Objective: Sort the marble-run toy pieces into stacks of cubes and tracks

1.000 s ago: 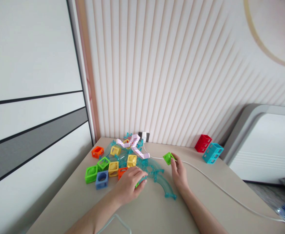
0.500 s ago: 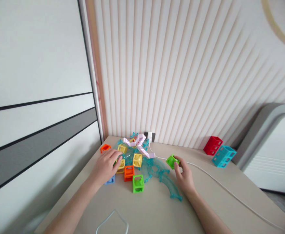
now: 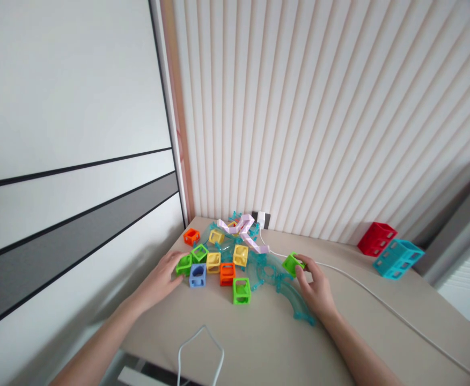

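Observation:
My right hand (image 3: 317, 287) pinches a green hollow cube block (image 3: 292, 264) between thumb and fingers, just above the tabletop. At the left of the pile, my left hand (image 3: 160, 281) has its thumb and fingers closed about another green cube block (image 3: 184, 265). Beside that one lie a third green block (image 3: 199, 252) and a blue block (image 3: 197, 275). Yellow blocks (image 3: 241, 255), orange blocks (image 3: 227, 273) and one more green block (image 3: 242, 290) are grouped in the middle. Clear teal track pieces (image 3: 293, 299) spread between my hands.
Pink angled track pieces (image 3: 243, 225) lie on top of the pile by the wall plug (image 3: 261, 219). A white cable (image 3: 364, 287) crosses the table to the right. Red blocks (image 3: 377, 239) and teal blocks (image 3: 398, 259) stand at the right. A white cord loop (image 3: 200, 333) is at the front.
My left hand has moved from over the yellow blocks to a green block at the pile's left edge. My right hand still holds its green block. The camera view has shifted.

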Action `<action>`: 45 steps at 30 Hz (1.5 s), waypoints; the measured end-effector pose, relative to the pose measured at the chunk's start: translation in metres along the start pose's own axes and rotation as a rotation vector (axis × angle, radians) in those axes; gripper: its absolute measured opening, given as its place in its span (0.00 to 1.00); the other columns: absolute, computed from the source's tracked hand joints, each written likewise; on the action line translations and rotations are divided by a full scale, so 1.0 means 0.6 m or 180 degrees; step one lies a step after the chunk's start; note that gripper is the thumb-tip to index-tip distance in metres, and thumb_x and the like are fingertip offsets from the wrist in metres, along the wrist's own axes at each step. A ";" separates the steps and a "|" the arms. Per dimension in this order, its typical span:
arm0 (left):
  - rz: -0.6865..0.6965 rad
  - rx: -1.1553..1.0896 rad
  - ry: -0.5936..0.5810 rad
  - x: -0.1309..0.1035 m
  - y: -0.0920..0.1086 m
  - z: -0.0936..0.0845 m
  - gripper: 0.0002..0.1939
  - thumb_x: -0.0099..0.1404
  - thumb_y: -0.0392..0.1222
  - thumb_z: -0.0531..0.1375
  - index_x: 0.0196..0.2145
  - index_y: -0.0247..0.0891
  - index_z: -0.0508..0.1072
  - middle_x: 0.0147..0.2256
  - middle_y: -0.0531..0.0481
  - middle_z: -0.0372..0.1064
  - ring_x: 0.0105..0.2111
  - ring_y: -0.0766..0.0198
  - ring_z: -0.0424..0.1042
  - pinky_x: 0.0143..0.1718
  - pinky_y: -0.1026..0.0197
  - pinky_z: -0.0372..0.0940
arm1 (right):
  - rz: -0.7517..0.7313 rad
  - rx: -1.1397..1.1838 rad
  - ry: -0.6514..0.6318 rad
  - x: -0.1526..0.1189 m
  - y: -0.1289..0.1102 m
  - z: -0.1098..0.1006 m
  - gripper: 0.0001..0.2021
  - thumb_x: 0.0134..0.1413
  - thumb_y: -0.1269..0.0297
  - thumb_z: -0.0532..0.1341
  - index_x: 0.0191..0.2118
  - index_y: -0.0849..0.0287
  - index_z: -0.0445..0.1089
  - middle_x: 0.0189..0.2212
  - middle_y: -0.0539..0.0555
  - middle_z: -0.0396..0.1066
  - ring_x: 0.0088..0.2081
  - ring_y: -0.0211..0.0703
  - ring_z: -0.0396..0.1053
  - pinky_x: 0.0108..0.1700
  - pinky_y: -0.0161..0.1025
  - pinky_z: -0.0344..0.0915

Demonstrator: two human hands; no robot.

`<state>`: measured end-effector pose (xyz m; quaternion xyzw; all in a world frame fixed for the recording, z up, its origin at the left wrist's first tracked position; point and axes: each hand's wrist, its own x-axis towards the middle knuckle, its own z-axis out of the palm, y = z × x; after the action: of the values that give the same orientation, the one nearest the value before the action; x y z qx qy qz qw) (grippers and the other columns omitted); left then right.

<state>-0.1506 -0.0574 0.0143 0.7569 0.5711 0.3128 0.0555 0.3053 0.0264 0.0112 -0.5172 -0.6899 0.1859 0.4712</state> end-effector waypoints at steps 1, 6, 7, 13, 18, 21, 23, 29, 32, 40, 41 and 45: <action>-0.0050 -0.0041 -0.0006 0.002 -0.003 0.005 0.24 0.64 0.33 0.59 0.57 0.42 0.69 0.52 0.44 0.72 0.54 0.53 0.73 0.56 0.50 0.69 | -0.0006 -0.0009 0.0015 0.000 0.000 -0.001 0.21 0.60 0.48 0.56 0.48 0.59 0.74 0.47 0.63 0.77 0.40 0.52 0.75 0.19 0.33 0.67; -0.0312 0.0067 -0.0245 0.012 -0.013 0.020 0.26 0.64 0.33 0.57 0.60 0.39 0.67 0.49 0.43 0.69 0.50 0.53 0.73 0.56 0.49 0.67 | -0.0037 -0.0052 0.0018 0.001 0.001 -0.002 0.21 0.61 0.48 0.56 0.48 0.59 0.74 0.46 0.63 0.77 0.39 0.51 0.75 0.20 0.34 0.67; -0.0376 0.0136 -0.0336 0.014 -0.014 0.020 0.28 0.64 0.33 0.57 0.62 0.38 0.66 0.48 0.43 0.68 0.49 0.52 0.73 0.56 0.49 0.67 | -0.0053 -0.0070 0.0004 0.001 0.002 -0.001 0.21 0.61 0.48 0.56 0.48 0.59 0.74 0.45 0.63 0.77 0.39 0.51 0.75 0.20 0.34 0.67; -0.0563 0.0372 -0.0715 0.027 -0.014 0.020 0.34 0.64 0.35 0.55 0.68 0.38 0.60 0.46 0.42 0.64 0.49 0.52 0.71 0.58 0.50 0.64 | -0.0164 -0.0118 -0.0005 0.000 0.006 0.001 0.20 0.62 0.51 0.56 0.48 0.60 0.74 0.45 0.63 0.77 0.39 0.50 0.74 0.22 0.35 0.67; -0.0506 0.0590 -0.0701 0.028 -0.012 0.020 0.34 0.66 0.34 0.51 0.69 0.42 0.60 0.42 0.44 0.64 0.44 0.53 0.72 0.55 0.52 0.66 | -0.0196 -0.0073 -0.0006 0.000 0.005 0.000 0.19 0.63 0.50 0.56 0.48 0.58 0.74 0.45 0.62 0.77 0.38 0.50 0.74 0.22 0.35 0.68; -0.0469 0.0781 -0.0708 0.025 -0.008 0.018 0.33 0.67 0.34 0.49 0.69 0.46 0.60 0.41 0.44 0.64 0.45 0.53 0.72 0.54 0.53 0.66 | -0.0285 -0.0117 0.0018 0.000 0.005 0.001 0.18 0.63 0.51 0.56 0.47 0.58 0.74 0.44 0.62 0.77 0.37 0.48 0.75 0.29 0.38 0.72; -0.0467 0.0888 -0.0745 0.024 -0.003 0.014 0.32 0.68 0.34 0.48 0.69 0.47 0.60 0.42 0.44 0.64 0.45 0.53 0.72 0.54 0.53 0.65 | -0.0319 -0.0164 0.0018 0.001 0.004 0.000 0.18 0.63 0.52 0.56 0.47 0.59 0.74 0.44 0.61 0.77 0.37 0.48 0.75 0.32 0.39 0.73; -0.0593 0.1268 -0.0920 0.028 0.019 -0.006 0.33 0.69 0.32 0.46 0.68 0.52 0.61 0.46 0.42 0.63 0.46 0.52 0.73 0.48 0.54 0.68 | -0.0312 -0.0224 0.0011 0.001 0.004 0.000 0.18 0.63 0.51 0.56 0.48 0.59 0.74 0.44 0.61 0.78 0.37 0.49 0.75 0.30 0.38 0.71; -0.0701 0.1329 -0.0980 0.032 0.027 -0.012 0.35 0.69 0.29 0.45 0.69 0.53 0.59 0.50 0.42 0.62 0.46 0.53 0.74 0.41 0.58 0.69 | -0.0317 -0.0199 0.0012 0.001 0.006 0.000 0.18 0.63 0.51 0.56 0.47 0.58 0.74 0.45 0.61 0.78 0.37 0.49 0.75 0.30 0.39 0.71; -0.0667 0.1188 0.0206 0.051 0.037 -0.026 0.31 0.66 0.28 0.49 0.63 0.47 0.69 0.55 0.41 0.59 0.49 0.54 0.72 0.50 0.54 0.71 | -0.0289 -0.0194 0.0018 0.001 0.007 0.002 0.18 0.63 0.52 0.56 0.48 0.58 0.74 0.45 0.60 0.78 0.38 0.49 0.75 0.39 0.42 0.73; -0.0595 0.1104 0.0448 0.057 0.041 -0.028 0.31 0.66 0.28 0.49 0.63 0.46 0.69 0.55 0.40 0.59 0.50 0.53 0.72 0.53 0.51 0.70 | -0.0289 -0.0198 0.0039 0.001 0.008 0.003 0.18 0.62 0.52 0.56 0.48 0.58 0.74 0.44 0.60 0.78 0.38 0.49 0.75 0.40 0.43 0.73; -0.0235 0.0201 0.1206 0.095 0.078 -0.017 0.28 0.69 0.31 0.48 0.64 0.44 0.68 0.54 0.40 0.60 0.53 0.53 0.70 0.60 0.47 0.65 | -0.0264 -0.0224 0.0173 0.003 0.010 0.008 0.18 0.62 0.53 0.56 0.49 0.58 0.73 0.41 0.58 0.78 0.37 0.49 0.75 0.40 0.44 0.73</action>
<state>-0.1087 -0.0251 0.0667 0.6645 0.6082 0.4294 -0.0653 0.3044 0.0315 0.0051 -0.5093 -0.7038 0.1276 0.4785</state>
